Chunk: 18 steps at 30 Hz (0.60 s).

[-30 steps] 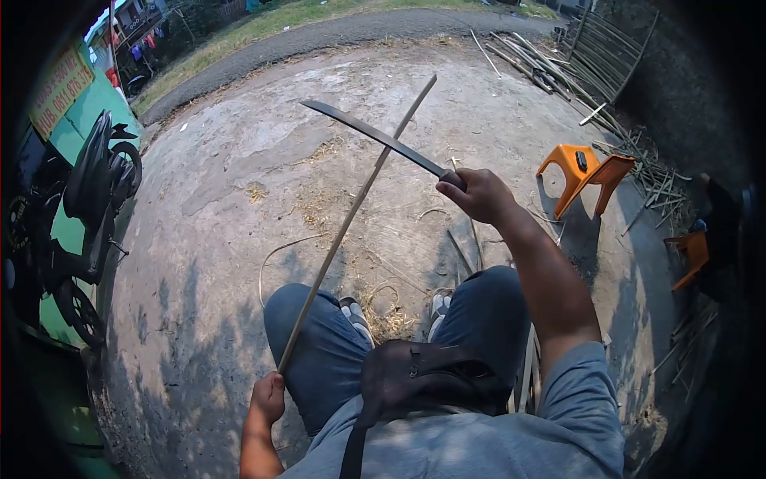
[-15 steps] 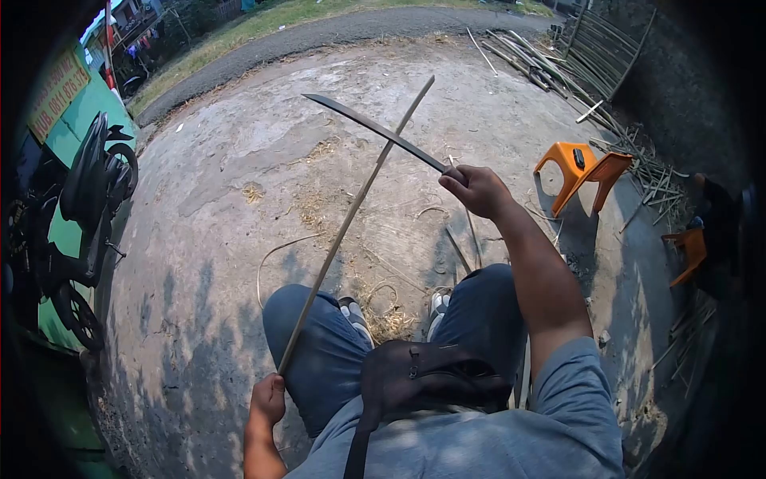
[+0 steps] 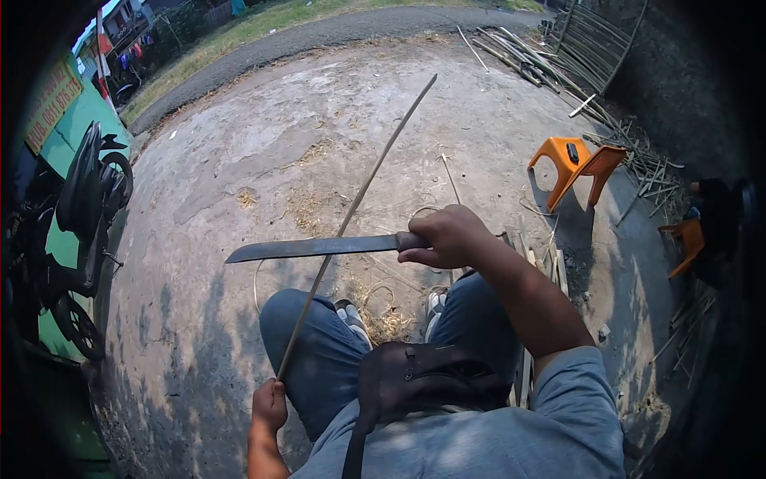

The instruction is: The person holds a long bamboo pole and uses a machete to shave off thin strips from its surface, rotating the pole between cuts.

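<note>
My left hand (image 3: 270, 405) is closed round the lower end of a long thin bamboo strip (image 3: 373, 177), beside my left knee. The strip slants away from me, up and to the right, passing over that knee. My right hand (image 3: 448, 237) grips the short handle of a machete (image 3: 319, 247). Its long dark blade points left, nearly level across the view, and crosses over the strip a little beyond my knees. Pale shavings (image 3: 391, 323) lie on the ground between my shoes.
An orange plastic chair (image 3: 568, 160) with a small black object on it stands at the right. Bamboo poles (image 3: 519, 60) and cut pieces (image 3: 654, 180) lie along the right wall. A motorcycle (image 3: 84, 215) is parked at the left. A person in dark clothing sits at the far right.
My right hand has drawn the machete back toward me, and the blade has swung from slanting to nearly level, lower along the strip. My left hand keeps its hold on the strip, hardly moved.
</note>
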Tool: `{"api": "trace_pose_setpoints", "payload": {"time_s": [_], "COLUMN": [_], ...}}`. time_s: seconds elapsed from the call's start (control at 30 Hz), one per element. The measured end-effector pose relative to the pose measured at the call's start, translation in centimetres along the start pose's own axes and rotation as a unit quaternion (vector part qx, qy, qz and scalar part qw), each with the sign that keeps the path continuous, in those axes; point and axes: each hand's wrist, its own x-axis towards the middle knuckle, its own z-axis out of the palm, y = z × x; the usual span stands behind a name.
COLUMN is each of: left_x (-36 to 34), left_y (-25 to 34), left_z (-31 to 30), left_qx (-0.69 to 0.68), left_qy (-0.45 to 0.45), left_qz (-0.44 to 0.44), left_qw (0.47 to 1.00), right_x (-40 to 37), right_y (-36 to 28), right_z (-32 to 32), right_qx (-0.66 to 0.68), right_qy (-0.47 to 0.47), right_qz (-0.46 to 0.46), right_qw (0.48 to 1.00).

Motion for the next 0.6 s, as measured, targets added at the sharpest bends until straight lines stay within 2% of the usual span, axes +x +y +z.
{"api": "trace_pose_setpoints", "payload": {"time_s": [0.07, 0.13, 0.2, 0.23, 0.33, 0.4, 0.5, 0.53, 0.6], "left_x": [-0.1, -0.1, -0.1, -0.1, -0.1, 0.0, -0.2, -0.1, 0.0], "left_y": [0.3, 0.8, 0.7, 0.7, 1.2, 1.2, 0.3, -0.1, -0.8], "left_z": [-0.1, -0.4, -0.6, -0.7, -0.7, -0.4, -0.2, -0.1, 0.3], "left_qx": [0.003, 0.018, 0.047, 0.063, 0.051, 0.035, 0.027, 0.026, 0.012], "left_qy": [0.0, 0.003, 0.005, 0.007, 0.006, 0.0, -0.004, -0.001, 0.007], "left_qz": [-0.002, -0.005, -0.003, -0.002, -0.003, -0.011, -0.007, -0.003, 0.007], "left_qw": [1.0, 1.0, 0.999, 0.998, 0.999, 0.999, 1.0, 1.0, 1.0], "right_x": [1.1, 2.3, 3.5, 3.9, 3.0, 2.5, 1.5, 1.5, 1.8], "right_y": [2.3, 4.4, 6.0, 6.4, 4.0, 1.4, -0.1, -0.3, 0.3], "right_z": [-0.8, -1.4, -1.2, -0.8, 0.0, 1.3, 5.0, 5.4, 4.8], "right_qx": [0.003, 0.022, 0.074, 0.09, 0.076, 0.045, 0.027, 0.028, 0.022], "right_qy": [0.03, 0.081, 0.128, 0.148, 0.099, 0.051, 0.084, 0.093, 0.095], "right_qz": [0.084, 0.213, 0.283, 0.273, 0.238, 0.143, -0.094, -0.134, -0.149], "right_qw": [0.996, 0.973, 0.948, 0.946, 0.963, 0.987, 0.992, 0.986, 0.984]}}
